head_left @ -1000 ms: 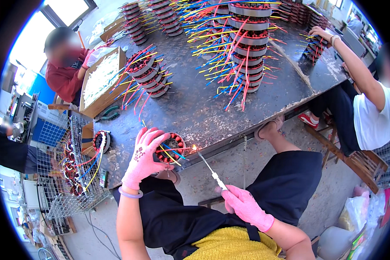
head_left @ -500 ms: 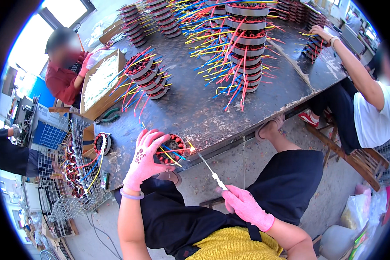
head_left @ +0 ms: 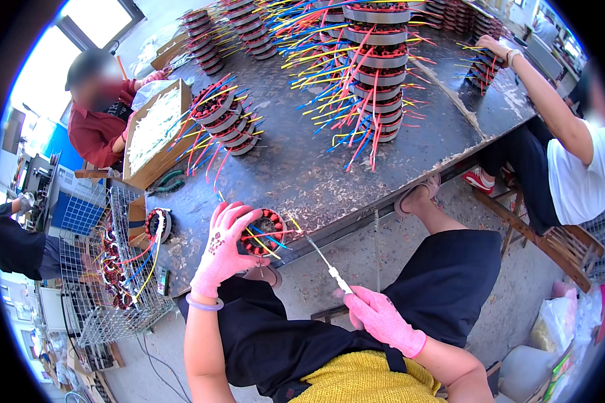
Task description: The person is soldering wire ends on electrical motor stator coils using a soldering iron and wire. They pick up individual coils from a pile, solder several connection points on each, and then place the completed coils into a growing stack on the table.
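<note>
My left hand (head_left: 223,245), in a pink glove, grips a motor stator (head_left: 276,220) by its left side at the table's near edge. The ring has red windings, and red, blue and yellow lead wires (head_left: 270,240) stick out to the right. My right hand (head_left: 383,319), gloved in pink too, is closed round a slim tool (head_left: 334,273) with a white body and a thin metal rod. Its tip points up and left, close to the end of the red wire. Whether the two touch, I cannot tell. Most of the tool's handle is hidden in my fist.
Tall stacks of wired stators (head_left: 378,74) stand on the dark table (head_left: 302,171), with a shorter stack (head_left: 225,121) nearer. Pliers (head_left: 167,181) and another stator (head_left: 158,225) lie left. A wire basket (head_left: 124,319) holds more. Co-workers sit left, by a carton (head_left: 153,171), and right.
The bright orange glow at the red wire's end has gone. My hands have hardly moved. At the left, the co-worker's raised gloved hand has shifted away from the carton's near side.
</note>
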Motion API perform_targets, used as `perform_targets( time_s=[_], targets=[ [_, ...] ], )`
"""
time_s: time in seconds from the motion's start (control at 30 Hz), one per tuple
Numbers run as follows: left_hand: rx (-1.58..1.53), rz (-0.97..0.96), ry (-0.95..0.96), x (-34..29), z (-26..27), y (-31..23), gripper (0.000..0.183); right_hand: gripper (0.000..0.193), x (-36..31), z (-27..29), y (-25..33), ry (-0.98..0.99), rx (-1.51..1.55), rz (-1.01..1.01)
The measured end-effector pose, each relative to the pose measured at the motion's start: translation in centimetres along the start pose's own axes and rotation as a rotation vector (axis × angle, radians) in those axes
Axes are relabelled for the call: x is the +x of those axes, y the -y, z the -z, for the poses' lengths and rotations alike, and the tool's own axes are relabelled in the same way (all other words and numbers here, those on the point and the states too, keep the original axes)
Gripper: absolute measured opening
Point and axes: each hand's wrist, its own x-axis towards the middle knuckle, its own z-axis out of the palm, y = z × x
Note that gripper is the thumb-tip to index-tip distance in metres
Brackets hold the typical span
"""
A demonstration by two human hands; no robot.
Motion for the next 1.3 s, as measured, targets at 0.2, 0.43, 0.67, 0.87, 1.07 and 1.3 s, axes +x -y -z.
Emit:
perform_targets(
  time_s=[0.2, 0.43, 0.67, 0.87, 1.07, 1.3],
  targets=[
    [0.009, 0.006, 0.01, 0.1, 0.1, -0.3, 0.09, 0.037, 0.2, 0.0, -0.7, 0.005, 0.029, 0.002],
    [0.005, -0.004, 0.003, 0.1, 0.2, -0.2, 0.09, 0.036, 0.0, 0.0, 0.2, 0.01, -0.006, -0.002],
    [0.008, 0.001, 0.018, 0.1, 0.1, 0.0, 0.09, 0.036, 0.1, -0.1, -0.2, 0.011, 0.026, -0.002],
    [-0.003, -0.016, 0.024, 0.3, 0.0, -0.1, 0.087, 0.035, -0.2, -0.1, -0.1, -0.005, 0.096, -0.02],
    [-0.088, -0.055, -0.001, 0.8, 0.0, -0.1, 0.082, 0.034, -0.8, 0.3, -0.9, -0.025, 0.214, 0.002],
    [-0.122, -0.073, -0.138, 0.4, 2.1, -1.5, 0.085, 0.033, -3.2, 2.2, -0.6, -0.097, 0.32, 0.067]
  ],
)
